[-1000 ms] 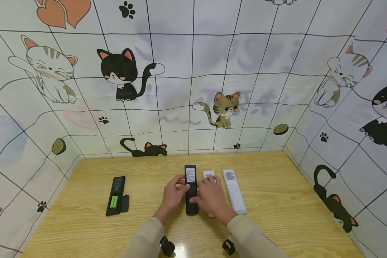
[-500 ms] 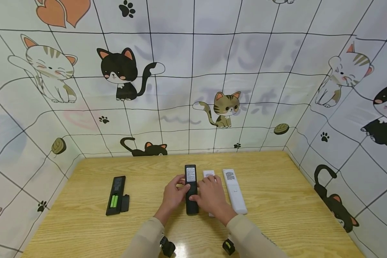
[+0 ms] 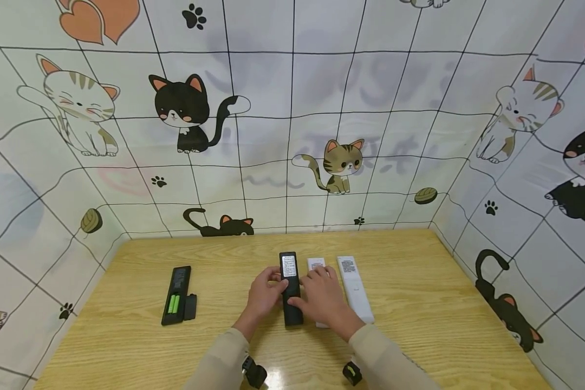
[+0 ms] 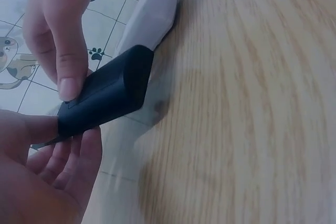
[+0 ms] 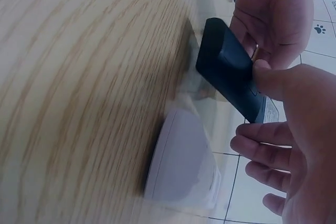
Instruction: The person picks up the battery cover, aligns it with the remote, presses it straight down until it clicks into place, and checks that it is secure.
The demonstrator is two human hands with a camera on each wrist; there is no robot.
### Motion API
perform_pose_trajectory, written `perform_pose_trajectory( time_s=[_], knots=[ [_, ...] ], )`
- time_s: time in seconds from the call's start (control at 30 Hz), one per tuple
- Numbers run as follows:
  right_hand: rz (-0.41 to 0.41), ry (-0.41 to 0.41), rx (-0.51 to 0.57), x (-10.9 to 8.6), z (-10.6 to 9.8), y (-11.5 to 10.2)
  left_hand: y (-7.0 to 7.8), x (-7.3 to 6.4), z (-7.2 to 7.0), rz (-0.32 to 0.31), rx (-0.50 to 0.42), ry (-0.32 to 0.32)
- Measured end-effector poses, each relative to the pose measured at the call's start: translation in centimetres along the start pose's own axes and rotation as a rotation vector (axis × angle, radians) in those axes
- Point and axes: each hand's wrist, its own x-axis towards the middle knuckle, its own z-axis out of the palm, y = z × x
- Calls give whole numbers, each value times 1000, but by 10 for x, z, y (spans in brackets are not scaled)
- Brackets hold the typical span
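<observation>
A black remote control [image 3: 290, 290], back side up with a white label at its far end, is held slightly above the table. My left hand [image 3: 265, 295] grips it from the left, thumb on the near side and fingers beneath. With its thumb on the back, at the battery cover, my right hand [image 3: 322, 295] holds it from the right; that thumb shows pressed down in the left wrist view. The right fingers are bent, the foremost at the remote's edge. Partly hidden under the right hand lies a white remote control [image 3: 316, 263].
Right of the hands lies a second white remote control [image 3: 355, 290], back up. At the left, another black remote control [image 3: 177, 287] has its compartment exposed, with green batteries [image 3: 173, 304] inside and a loose battery cover [image 3: 189, 307] beside it. A cat-patterned cloth [image 3: 292, 135] borders the wooden table [image 3: 390, 254].
The near end of the held black remote has shifted slightly right and toward the person. Both hands keep nearly the same hold.
</observation>
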Motion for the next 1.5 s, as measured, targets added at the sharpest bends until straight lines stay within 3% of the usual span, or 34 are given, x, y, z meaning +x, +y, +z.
perform_pose_trajectory(
  time_s=[0.17,0.57,1.17,1.5],
  knots=[
    [-4,9,-7,-4,0,6,1,0,3,-15,-2,-10],
    [4,26,-41,-18,0,16,-1,2,9,-83,106,3],
    [-2,56,-50,-26,0,22,2,5,14,-147,279,79],
    [0,70,-44,-28,3,24,4,4,19,-138,390,134]
  ],
)
